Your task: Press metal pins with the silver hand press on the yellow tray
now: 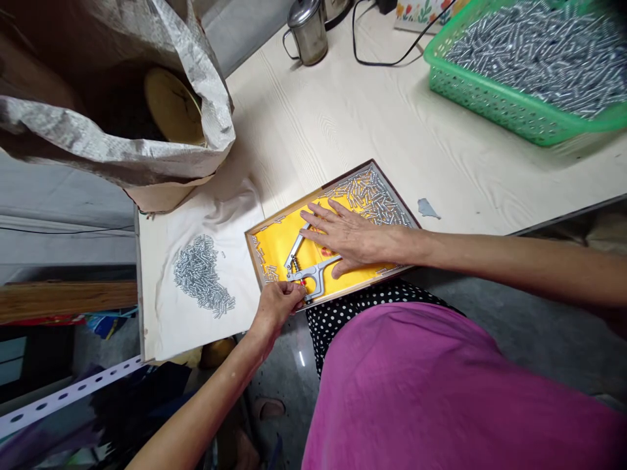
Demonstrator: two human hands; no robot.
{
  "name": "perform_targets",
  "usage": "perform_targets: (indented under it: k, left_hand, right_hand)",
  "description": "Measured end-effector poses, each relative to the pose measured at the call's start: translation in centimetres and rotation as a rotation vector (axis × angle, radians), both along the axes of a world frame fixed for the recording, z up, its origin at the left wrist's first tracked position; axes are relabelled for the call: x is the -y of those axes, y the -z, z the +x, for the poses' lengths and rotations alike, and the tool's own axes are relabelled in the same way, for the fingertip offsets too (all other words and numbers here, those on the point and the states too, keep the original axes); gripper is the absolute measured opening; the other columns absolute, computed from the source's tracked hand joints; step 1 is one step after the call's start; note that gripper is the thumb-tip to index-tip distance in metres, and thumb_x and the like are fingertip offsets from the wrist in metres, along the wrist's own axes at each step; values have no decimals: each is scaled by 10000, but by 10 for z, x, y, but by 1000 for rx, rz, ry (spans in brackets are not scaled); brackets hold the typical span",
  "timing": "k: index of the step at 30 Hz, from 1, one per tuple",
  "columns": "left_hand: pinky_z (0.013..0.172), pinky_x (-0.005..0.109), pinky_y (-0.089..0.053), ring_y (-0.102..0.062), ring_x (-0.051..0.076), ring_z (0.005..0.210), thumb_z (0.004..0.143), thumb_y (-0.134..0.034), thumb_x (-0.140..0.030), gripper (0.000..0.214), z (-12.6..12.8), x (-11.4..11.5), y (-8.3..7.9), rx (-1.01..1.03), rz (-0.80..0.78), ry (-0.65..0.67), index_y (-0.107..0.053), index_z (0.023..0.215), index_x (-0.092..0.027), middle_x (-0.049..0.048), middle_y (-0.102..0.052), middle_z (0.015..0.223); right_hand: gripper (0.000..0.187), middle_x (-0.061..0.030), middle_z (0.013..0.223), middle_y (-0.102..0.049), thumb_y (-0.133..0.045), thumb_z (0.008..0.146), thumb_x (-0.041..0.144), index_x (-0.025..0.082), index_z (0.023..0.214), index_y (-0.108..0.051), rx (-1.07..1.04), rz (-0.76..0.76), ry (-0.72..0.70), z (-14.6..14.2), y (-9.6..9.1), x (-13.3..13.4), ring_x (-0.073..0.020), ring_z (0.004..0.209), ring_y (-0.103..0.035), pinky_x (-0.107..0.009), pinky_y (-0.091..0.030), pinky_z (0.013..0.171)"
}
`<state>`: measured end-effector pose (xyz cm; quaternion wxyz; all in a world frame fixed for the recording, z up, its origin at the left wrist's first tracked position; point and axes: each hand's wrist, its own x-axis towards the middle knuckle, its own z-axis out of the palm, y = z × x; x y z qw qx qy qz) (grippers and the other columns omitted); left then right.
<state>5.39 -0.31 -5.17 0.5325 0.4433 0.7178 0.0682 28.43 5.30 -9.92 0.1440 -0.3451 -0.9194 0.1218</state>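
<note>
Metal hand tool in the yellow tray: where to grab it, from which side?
Probably the two long handles of the tool, from above on the far side. They lie flat on the yellow tray and spread apart toward the flat right hand, leaving finger room. Its head sits by the near rim, crowded by the left hand.

Beyond the fingers [321,220] of the right hand [350,238], a pale wood-grain table [343,117] stretches away under soft, even light, with a steel mug [307,31] and a black cable [386,63] at its far edge and a green basket [490,98] well off to the right of the fingertips. To the left of the fingers a grey woven sack [122,130] slumps open against the table, and lower down a wooden plank [63,297] and a white perforated metal strip [63,395] cross the clutter. Nearer than the fingers, past the table's edge, the floor [514,326] is grey and smooth, catching one small glint.
</note>
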Motion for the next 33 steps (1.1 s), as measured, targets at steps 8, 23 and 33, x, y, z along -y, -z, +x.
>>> perform_targets:
  k: [8,23,33]
  left_hand:
    - [469,232,-310,-431,94,440,616,-756,-444,314,-4,1,3,-34,0,-19,-619,535,-174,-9,-559,481]
    - [1017,508,-461,-526,334,1179,906,-634,-350,663,25,-30,18,-407,845,976,-372,1479,-145,182,-544,1355]
    - [964,472,-497,-531,309,1118,838,-713,-340,614,30,-42,5,-521,694,1101,-472,1371,-152,135,-578,1231]
  right_hand:
    - [659,-136,1188,-572,-646,854,579,96,1290,-535,103,-38,-17,-5,-3,-20,-325,1137,-485,-591,-296,1067]
    - [728,-206,1275,-552,-722,828,487,44,1342,-460,145,-73,72,-6,-20,15,-340,1132,-462,-463,-380,923]
    - [579,-193,1200,-579,-704,848,419,37,1253,-548,184,-93,123,-3,-23,20,-309,1066,-498,-433,-433,896]
